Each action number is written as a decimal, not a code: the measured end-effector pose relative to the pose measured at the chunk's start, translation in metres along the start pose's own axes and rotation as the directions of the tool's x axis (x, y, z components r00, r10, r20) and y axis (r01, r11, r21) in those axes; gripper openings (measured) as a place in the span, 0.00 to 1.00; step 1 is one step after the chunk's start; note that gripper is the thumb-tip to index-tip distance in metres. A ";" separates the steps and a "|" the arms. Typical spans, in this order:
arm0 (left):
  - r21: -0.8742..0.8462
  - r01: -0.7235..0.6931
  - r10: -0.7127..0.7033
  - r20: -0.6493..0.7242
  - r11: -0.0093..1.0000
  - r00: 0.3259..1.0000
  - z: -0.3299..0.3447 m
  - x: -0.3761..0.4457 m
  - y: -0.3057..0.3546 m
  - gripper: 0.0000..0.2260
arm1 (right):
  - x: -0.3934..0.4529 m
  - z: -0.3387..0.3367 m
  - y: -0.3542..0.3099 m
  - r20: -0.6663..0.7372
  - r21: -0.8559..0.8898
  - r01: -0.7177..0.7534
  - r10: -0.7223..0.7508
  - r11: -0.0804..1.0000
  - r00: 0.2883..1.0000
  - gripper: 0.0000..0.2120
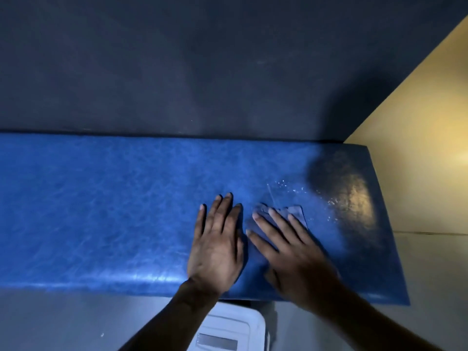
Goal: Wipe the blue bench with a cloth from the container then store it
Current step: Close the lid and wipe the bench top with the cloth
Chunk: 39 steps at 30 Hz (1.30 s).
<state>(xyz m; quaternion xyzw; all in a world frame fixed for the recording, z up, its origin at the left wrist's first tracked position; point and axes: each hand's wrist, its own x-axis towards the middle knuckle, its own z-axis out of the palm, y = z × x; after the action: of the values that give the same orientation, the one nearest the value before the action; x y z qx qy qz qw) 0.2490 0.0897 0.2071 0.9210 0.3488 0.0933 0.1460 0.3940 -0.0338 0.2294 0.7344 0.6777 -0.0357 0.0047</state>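
Note:
The blue padded bench [101,211] runs across the view from the left edge to the yellow wall. A small pale blue cloth [295,214] lies flat on its right part. My right hand [286,247] lies on the cloth with straight, spread fingers, so only the cloth's far edge shows. My left hand [217,239] rests flat on the bare bench just left of the cloth, fingers straight. Wet droplets [288,184] glisten on the bench beyond the cloth.
A white container [228,330] stands on the grey floor below the bench's front edge, between my forearms. A dark wall rises behind the bench. A yellow wall [417,153] closes off the right end.

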 end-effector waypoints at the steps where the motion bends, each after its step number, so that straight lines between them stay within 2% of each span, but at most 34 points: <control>1: 0.040 0.012 -0.012 0.006 0.999 1.000 0.003 0.001 0.001 0.24 | 0.010 -0.002 0.009 -0.002 -0.021 0.009 -0.009 1.000 1.000 0.35; 6: 0.043 0.024 -0.022 -0.046 0.999 0.999 0.004 -0.001 0.000 0.23 | 0.071 -0.005 0.052 0.066 -0.107 -0.023 0.030 0.994 0.997 0.35; 10: 0.030 0.024 -0.022 -0.065 0.999 0.998 0.006 0.000 0.001 0.23 | 0.108 -0.002 0.081 0.042 -0.022 -0.210 0.211 0.977 0.977 0.34; 12: 0.036 0.017 -0.015 -0.068 0.999 0.998 0.007 0.000 0.000 0.23 | 0.114 -0.002 0.089 0.050 0.036 -0.341 0.339 0.939 0.940 0.34; 15: 0.048 0.015 -0.013 -0.058 0.999 0.998 0.007 -0.001 0.000 0.24 | 0.109 -0.003 0.091 0.057 0.110 -0.534 0.531 0.838 0.845 0.34; 18: 0.051 0.028 -0.025 -0.054 0.998 0.998 0.007 0.001 0.002 0.24 | 0.086 -0.006 0.080 0.012 0.141 -0.597 0.602 0.789 0.798 0.34; 21: 0.060 0.028 -0.026 -0.039 0.998 0.999 0.008 0.001 0.004 0.24 | 0.042 -0.006 0.063 0.008 0.154 -0.565 0.571 0.811 0.821 0.33; 24: 0.075 0.042 -0.041 -0.021 0.996 0.999 0.006 0.000 0.007 0.25 | -0.013 -0.001 0.048 -0.058 0.213 -0.460 0.481 0.862 0.875 0.30; 27: 0.077 0.065 -0.063 -0.021 0.995 0.998 0.004 0.000 0.012 0.25 | -0.062 0.002 0.051 0.032 0.166 -0.341 0.340 0.925 0.940 0.32; 29: 0.077 0.083 -0.082 -0.017 0.994 0.996 0.004 -0.001 0.018 0.26 | -0.088 0.002 0.064 0.020 0.169 -0.258 0.258 0.951 0.966 0.31; 33: 0.096 0.171 -0.171 -0.003 0.981 0.985 0.008 -0.001 0.044 0.29 | -0.116 0.002 0.083 0.011 0.169 -0.223 0.224 0.960 0.975 0.31; 37: 0.107 0.099 -0.104 0.047 0.989 0.993 0.025 0.004 0.097 0.30 | -0.115 0.002 0.084 -0.020 0.152 -0.225 0.230 0.963 0.973 0.32; 39: 0.116 0.115 -0.122 0.058 0.987 0.991 0.032 0.006 0.115 0.30 | -0.109 0.001 0.088 -0.014 0.146 -0.188 0.192 0.971 0.981 0.33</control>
<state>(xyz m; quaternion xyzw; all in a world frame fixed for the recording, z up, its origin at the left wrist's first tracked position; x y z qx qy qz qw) 0.3333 0.0051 0.2159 0.9080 0.4027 0.0349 0.1104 0.4726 -0.1496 0.2308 0.7948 0.5999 -0.0735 -0.0545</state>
